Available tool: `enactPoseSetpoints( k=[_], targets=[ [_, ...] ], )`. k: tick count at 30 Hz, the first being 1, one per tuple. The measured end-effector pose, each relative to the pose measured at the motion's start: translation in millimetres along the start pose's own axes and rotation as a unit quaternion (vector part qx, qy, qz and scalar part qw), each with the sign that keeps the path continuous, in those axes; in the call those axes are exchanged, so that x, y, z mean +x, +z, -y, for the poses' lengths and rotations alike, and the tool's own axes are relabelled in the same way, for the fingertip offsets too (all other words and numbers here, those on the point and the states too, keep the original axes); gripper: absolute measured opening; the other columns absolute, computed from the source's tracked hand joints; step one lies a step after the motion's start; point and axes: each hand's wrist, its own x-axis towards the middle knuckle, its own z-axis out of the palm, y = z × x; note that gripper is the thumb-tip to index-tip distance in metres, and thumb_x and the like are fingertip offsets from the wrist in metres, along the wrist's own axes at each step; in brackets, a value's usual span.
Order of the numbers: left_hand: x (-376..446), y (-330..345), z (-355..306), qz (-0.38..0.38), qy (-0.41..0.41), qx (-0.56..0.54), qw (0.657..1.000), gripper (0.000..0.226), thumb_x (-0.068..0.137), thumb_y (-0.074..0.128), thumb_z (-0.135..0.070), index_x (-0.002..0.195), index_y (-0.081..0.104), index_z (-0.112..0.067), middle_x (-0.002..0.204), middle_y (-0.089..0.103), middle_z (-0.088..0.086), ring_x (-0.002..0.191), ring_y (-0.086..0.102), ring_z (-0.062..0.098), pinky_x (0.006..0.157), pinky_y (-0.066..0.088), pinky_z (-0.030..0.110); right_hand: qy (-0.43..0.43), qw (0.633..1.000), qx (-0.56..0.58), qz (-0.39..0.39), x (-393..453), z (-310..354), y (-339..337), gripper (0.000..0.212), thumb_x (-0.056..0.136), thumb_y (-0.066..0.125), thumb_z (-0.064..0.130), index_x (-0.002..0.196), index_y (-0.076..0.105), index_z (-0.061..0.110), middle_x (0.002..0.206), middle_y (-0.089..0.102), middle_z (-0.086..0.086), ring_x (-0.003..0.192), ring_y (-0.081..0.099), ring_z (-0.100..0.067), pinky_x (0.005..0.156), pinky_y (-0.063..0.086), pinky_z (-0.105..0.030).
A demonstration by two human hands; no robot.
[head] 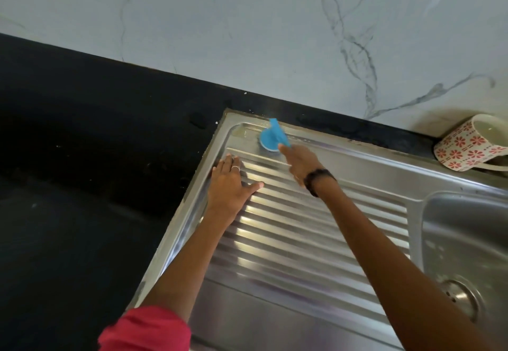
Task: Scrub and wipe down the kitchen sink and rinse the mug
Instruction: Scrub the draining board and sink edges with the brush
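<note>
A stainless steel sink has a ribbed drainboard (pixel 302 240) on the left and a basin (pixel 467 235) with a drain (pixel 459 295) on the right. My right hand (pixel 301 165) grips a blue scrubber (pixel 272 139) and holds it against the drainboard's far left corner. My left hand (pixel 231 183) rests flat on the left side of the drainboard, fingers straight. A white mug (pixel 472 144) with a red flower pattern lies tilted at the sink's far right edge, against the wall.
A black countertop (pixel 82 158) stretches to the left of the sink and along its far edge. A white marble-patterned wall (pixel 247 20) rises behind it.
</note>
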Motion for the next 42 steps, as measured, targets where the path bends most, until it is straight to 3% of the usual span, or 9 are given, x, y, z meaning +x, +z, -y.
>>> enactPoseSetpoints(
  k=[4, 9, 11, 18, 23, 26, 32, 36, 42],
  targets=[
    [0.7, 0.7, 0.7, 0.003, -0.006, -0.003, 1.0, 0.084, 0.083, 0.057, -0.054, 0.146, 0.022, -0.011, 0.155, 0.016, 0.007, 0.144, 0.01, 0.021, 0.116, 0.008, 0.035, -0.013, 0.999, -0.034, -0.009, -19.3, -18.0, -10.8, 0.032, 0.098, 0.038, 0.039, 0.074, 0.046, 0.019, 0.063, 0.039, 0.002, 0.051, 0.032, -0.008, 0.05, 0.03, -0.021],
    [2.7, 2.5, -0.9, -0.011, -0.009, 0.002, 1.0, 0.084, 0.082, 0.06, -0.053, 0.145, 0.024, -0.01, 0.154, 0.02, 0.009, 0.143, 0.014, 0.021, 0.116, 0.013, 0.037, -0.033, 0.997, -0.069, -0.007, 38.2, 41.0, 32.5, 0.036, 0.098, 0.037, 0.037, 0.1, 0.057, 0.007, 0.066, 0.04, 0.004, 0.056, 0.035, -0.007, 0.056, 0.031, -0.02],
    [3.4, 3.2, -1.2, -0.013, -0.014, 0.016, 1.0, 0.086, 0.082, 0.059, -0.054, 0.146, 0.023, -0.011, 0.154, 0.02, 0.008, 0.143, 0.013, 0.021, 0.115, 0.013, 0.036, -0.046, 0.994, -0.102, 0.008, 47.2, 57.1, 49.3, 0.037, 0.099, 0.034, 0.037, 0.095, 0.057, 0.008, 0.065, 0.037, 0.003, 0.055, 0.034, -0.007, 0.054, 0.029, -0.018],
    [3.6, 3.9, 2.7, -0.016, -0.005, -0.014, 1.0, 0.083, 0.08, 0.063, -0.05, 0.144, 0.029, -0.01, 0.153, 0.023, 0.009, 0.142, 0.017, 0.021, 0.116, 0.016, 0.036, -0.034, 0.993, -0.109, -0.026, 17.3, 1.1, 17.9, 0.031, 0.099, 0.033, 0.039, 0.091, 0.048, 0.013, 0.066, 0.041, 0.003, 0.057, 0.037, -0.008, 0.058, 0.034, -0.023],
    [5.2, 3.3, 1.4, -0.015, -0.004, 0.001, 1.0, 0.082, 0.081, 0.062, -0.051, 0.144, 0.028, -0.011, 0.153, 0.022, 0.008, 0.143, 0.016, 0.02, 0.115, 0.011, 0.033, -0.033, 0.992, -0.12, -0.028, 29.5, 32.5, 24.0, 0.042, 0.1, 0.031, 0.034, 0.113, 0.054, 0.001, 0.072, 0.046, -0.001, 0.062, 0.043, -0.012, 0.06, 0.038, -0.022],
    [6.0, 3.7, -0.4, -0.02, -0.01, 0.022, 1.0, 0.084, 0.08, 0.062, -0.052, 0.144, 0.028, -0.01, 0.153, 0.023, 0.009, 0.143, 0.016, 0.021, 0.115, 0.011, 0.033, -0.037, 0.996, -0.079, -0.037, 40.0, 52.7, 50.9, 0.043, 0.101, 0.029, 0.033, 0.12, 0.052, 0.001, 0.091, 0.052, -0.011, 0.081, 0.052, -0.021, 0.074, 0.047, -0.03],
    [4.6, 1.6, -1.9, -0.005, -0.015, 0.02, 1.0, 0.083, 0.082, 0.06, -0.051, 0.145, 0.025, -0.011, 0.154, 0.021, 0.007, 0.143, 0.015, 0.02, 0.117, 0.011, 0.037, -0.07, 0.989, -0.124, -0.034, 18.4, 0.7, 33.1, 0.039, 0.098, 0.032, 0.045, 0.101, 0.053, 0.012, 0.068, 0.046, 0.002, 0.059, 0.044, -0.01, 0.056, 0.038, -0.024],
    [5.0, 2.3, -1.0, -0.001, -0.016, 0.033, 0.999, 0.083, 0.082, 0.059, -0.052, 0.145, 0.025, -0.011, 0.154, 0.02, 0.008, 0.143, 0.014, 0.02, 0.116, 0.009, 0.036, -0.058, 0.989, -0.118, -0.068, 35.5, 13.7, 30.3, 0.04, 0.099, 0.031, 0.043, 0.104, 0.054, 0.011, 0.073, 0.048, -0.001, 0.065, 0.046, -0.014, 0.065, 0.038, -0.03],
    [8.0, 3.9, -0.6, -0.007, -0.008, 0.06, 0.998, 0.081, 0.08, 0.059, -0.054, 0.143, 0.031, -0.013, 0.152, 0.027, 0.007, 0.142, 0.02, 0.02, 0.117, 0.015, 0.04, -0.019, 0.999, -0.037, 0.029, 28.1, 38.4, 56.4, 0.037, 0.098, 0.039, 0.036, 0.11, 0.053, 0.004, 0.064, 0.041, 0.001, 0.052, 0.037, -0.009, 0.05, 0.032, -0.021]
  ],
)
